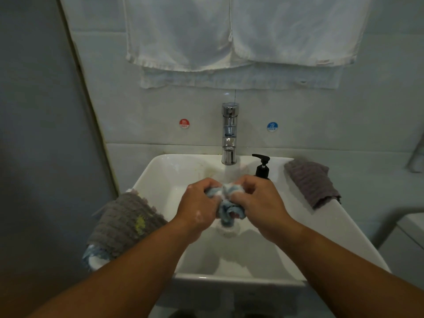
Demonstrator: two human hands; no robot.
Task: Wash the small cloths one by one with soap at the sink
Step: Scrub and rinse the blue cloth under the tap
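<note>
The blue-and-white cloth (226, 208) sits bunched at the centre of the frame, over the white sink (160, 180), and most of it is buried inside both fists. The left hand (198, 207) clenches its left end and the right hand (259, 203) its right end, fingers curled tight round the fabric, with flecks of foam on the left wrist. The fingertips are hidden in the folds. Behind the right hand, the lower part of a black soap dispenser (262, 167) is covered. A grey cloth (124, 223) drapes over the sink's left rim, lying on another bluish cloth (94, 255) that barely shows. A purplish cloth (312, 182) lies on the right rim. Whether water runs from the chrome tap (229, 131) is hard to make out.
</note>
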